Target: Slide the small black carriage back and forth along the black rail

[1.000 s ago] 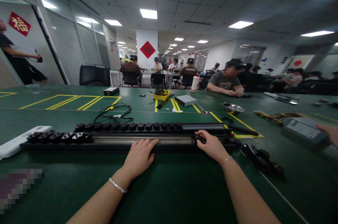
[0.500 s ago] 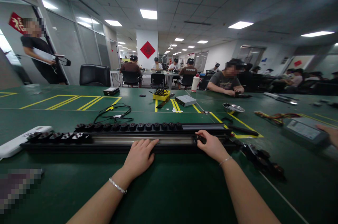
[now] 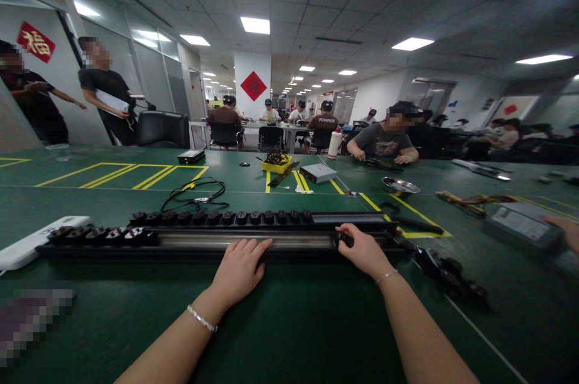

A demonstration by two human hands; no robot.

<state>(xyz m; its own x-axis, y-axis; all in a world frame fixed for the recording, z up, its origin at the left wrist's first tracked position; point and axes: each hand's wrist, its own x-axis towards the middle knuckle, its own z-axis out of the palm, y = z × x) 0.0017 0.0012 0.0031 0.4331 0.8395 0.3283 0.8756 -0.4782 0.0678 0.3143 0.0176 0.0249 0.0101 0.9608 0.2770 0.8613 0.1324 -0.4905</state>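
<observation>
Head view, then: which hand has hold of something?

Your right hand (image 3: 364, 251). Its thumb and fingers are pinched around a small black piece (image 3: 346, 239) toward the right end of the front rail (image 3: 298, 256). Whether the piece is seated there you can't tell; your fingers cover much of it.

And the left?

Your left hand (image 3: 239, 266) grips nothing. It lies palm down, fingers extended over the rail's metal strip (image 3: 298, 242), between the black piece and the row of sockets (image 3: 106, 234) at the left end.

What might go wrong?

If you push the piece at a slant, it could cock and bind. If your left hand bears too lightly, that push might skid the rail over the counter (image 3: 294, 330) and into the back rail (image 3: 348, 217) just behind. Your left fingertips also look in line with the piece, so a sudden slip leftward could nip them.

Anything on the right?

Loose black parts (image 3: 447, 272) lie near the rail's right end; your right hand might catch them if it swings wide.
</observation>
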